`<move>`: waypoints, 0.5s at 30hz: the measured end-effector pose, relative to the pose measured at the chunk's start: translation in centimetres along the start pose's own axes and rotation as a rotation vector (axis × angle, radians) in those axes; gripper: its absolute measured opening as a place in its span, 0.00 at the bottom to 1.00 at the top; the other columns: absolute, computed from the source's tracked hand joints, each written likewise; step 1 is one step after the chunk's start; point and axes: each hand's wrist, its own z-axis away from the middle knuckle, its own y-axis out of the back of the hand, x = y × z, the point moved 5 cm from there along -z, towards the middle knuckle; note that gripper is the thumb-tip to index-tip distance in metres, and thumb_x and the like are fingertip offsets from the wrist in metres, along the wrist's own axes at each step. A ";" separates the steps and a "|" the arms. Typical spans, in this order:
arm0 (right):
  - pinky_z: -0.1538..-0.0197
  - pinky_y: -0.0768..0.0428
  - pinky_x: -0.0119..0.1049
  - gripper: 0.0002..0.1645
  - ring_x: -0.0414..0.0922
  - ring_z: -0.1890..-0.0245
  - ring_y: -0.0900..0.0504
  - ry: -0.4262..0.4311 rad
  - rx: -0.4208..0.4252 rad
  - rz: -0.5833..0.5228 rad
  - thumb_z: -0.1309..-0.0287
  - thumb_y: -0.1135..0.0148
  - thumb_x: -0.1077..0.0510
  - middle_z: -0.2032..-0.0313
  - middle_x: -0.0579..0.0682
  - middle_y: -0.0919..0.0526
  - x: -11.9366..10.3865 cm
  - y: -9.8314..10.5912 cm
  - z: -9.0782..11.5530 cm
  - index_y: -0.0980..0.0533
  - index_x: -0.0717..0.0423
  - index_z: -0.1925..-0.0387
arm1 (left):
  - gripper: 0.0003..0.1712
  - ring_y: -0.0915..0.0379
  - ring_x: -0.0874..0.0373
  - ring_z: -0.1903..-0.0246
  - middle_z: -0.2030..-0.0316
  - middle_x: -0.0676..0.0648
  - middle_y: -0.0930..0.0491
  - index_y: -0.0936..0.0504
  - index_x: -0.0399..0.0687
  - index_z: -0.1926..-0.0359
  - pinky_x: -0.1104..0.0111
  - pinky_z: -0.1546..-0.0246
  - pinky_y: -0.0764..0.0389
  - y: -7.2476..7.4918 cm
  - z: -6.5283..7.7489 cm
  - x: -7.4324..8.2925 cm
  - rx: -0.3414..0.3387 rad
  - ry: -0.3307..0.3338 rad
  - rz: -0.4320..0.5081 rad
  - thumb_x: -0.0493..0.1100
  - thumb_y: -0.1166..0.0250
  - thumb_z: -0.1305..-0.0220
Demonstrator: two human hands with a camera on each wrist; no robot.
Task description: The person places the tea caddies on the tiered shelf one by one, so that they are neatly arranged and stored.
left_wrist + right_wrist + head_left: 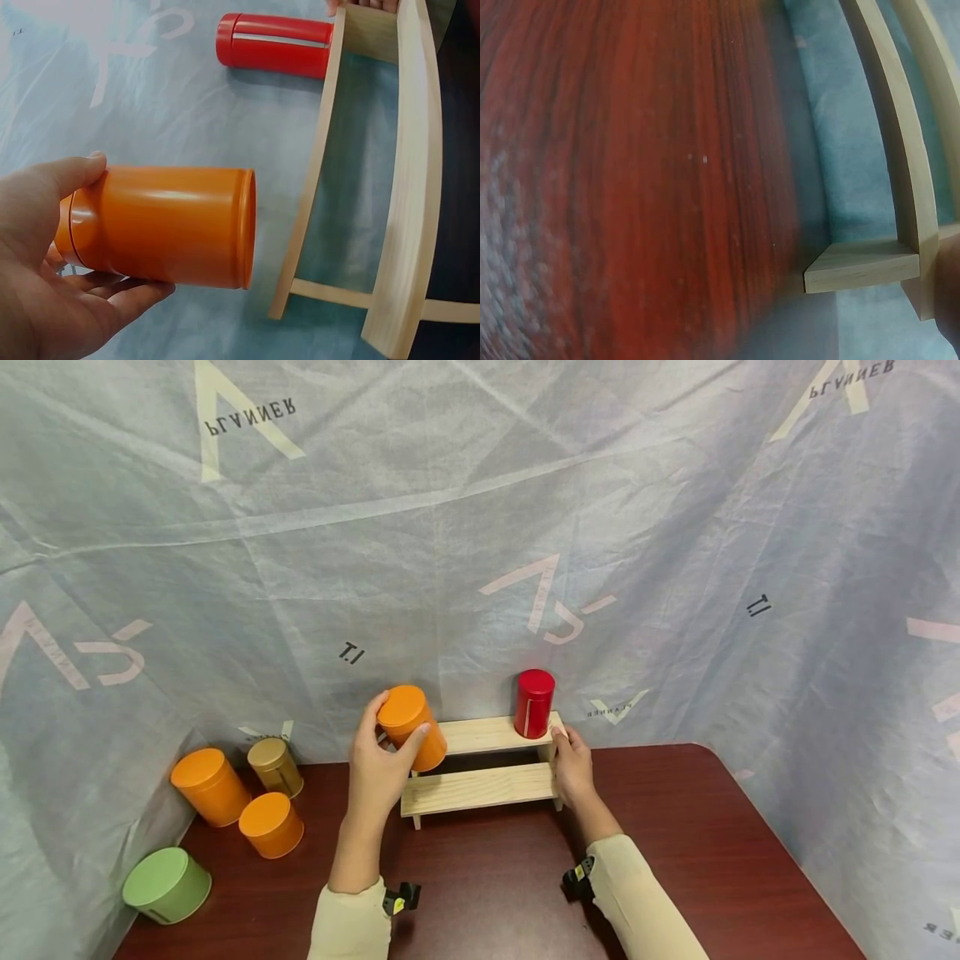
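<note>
An orange canister [414, 731] is gripped by my left hand [381, 768], thumb on one side and fingers on the other. In the left wrist view the canister [165, 225] is apart from the shelf's upper board, with a gap between them. The two-tier wooden shelf [480, 787] stands near the back of the table. A red canister [534, 706] is upright at the right end of its upper tier. My right hand [574, 768] holds the shelf's right end, thumb at the upper board. Only a sliver of that hand appears in the right wrist view, beside the wooden frame [915, 187].
On the left of the dark red table [480, 877] stand a large orange tin [210, 787], a gold tin [276, 768], a short orange tin [272, 827] and a green tin [167, 887]. A grey printed sheet [435, 568] hangs behind the table.
</note>
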 end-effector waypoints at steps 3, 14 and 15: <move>0.73 0.32 0.26 0.25 0.35 0.78 0.34 0.000 0.000 0.000 0.19 0.47 0.51 0.76 0.38 0.26 0.1 0.0 0.0 0.25 0.63 0.32 | 0.45 0.22 0.48 0.37 0.36 0.44 0.22 0.32 0.60 0.23 0.50 0.38 0.16 -0.6 0.0 0.0 -0.020 -0.007 0.002 0.54 0.21 0.37; 0.71 0.32 0.27 0.25 0.35 0.76 0.33 0.003 0.018 0.023 0.20 0.46 0.51 0.72 0.39 0.25 0.2 0.1 0.0 0.24 0.62 0.34 | 0.47 0.26 0.45 0.32 0.32 0.42 0.26 0.34 0.60 0.22 0.46 0.33 0.20 -2.1 -0.2 0.0 -0.065 -0.024 0.006 0.54 0.21 0.37; 0.71 0.32 0.27 0.24 0.35 0.77 0.33 0.004 0.015 0.020 0.19 0.46 0.51 0.73 0.39 0.25 0.2 0.1 0.0 0.24 0.62 0.34 | 0.47 0.26 0.44 0.31 0.32 0.42 0.26 0.34 0.59 0.22 0.45 0.32 0.20 -2.2 -0.2 0.0 -0.068 -0.033 0.006 0.53 0.21 0.37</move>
